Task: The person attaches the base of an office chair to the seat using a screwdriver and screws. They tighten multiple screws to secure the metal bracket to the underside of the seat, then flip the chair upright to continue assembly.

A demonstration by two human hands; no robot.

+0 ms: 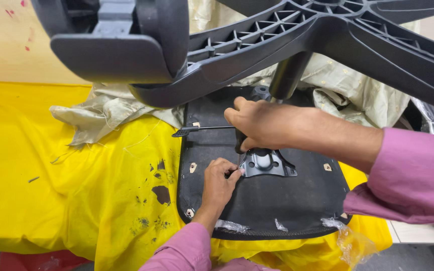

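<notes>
An office chair lies upside down on a yellow cloth. Its black seat underside [282,198] faces up, with a grey metal mounting plate [267,164] at its middle. My right hand [259,123] is closed around a dark tool handle held upright over the plate. My left hand [219,183] pinches something small at the plate's left edge; what it holds is too small to tell. The black star base [327,30] and a caster [116,45] loom above, close to the camera. A thin black lever [197,129] sticks out to the left of my right hand.
A yellow cloth [51,170] with dark stains covers the work surface. A crumpled pale green fabric [101,110] lies behind the seat. Torn clear plastic wrap [347,233] hangs at the seat's front edge. The chair's gas column [288,75] rises beside my right hand.
</notes>
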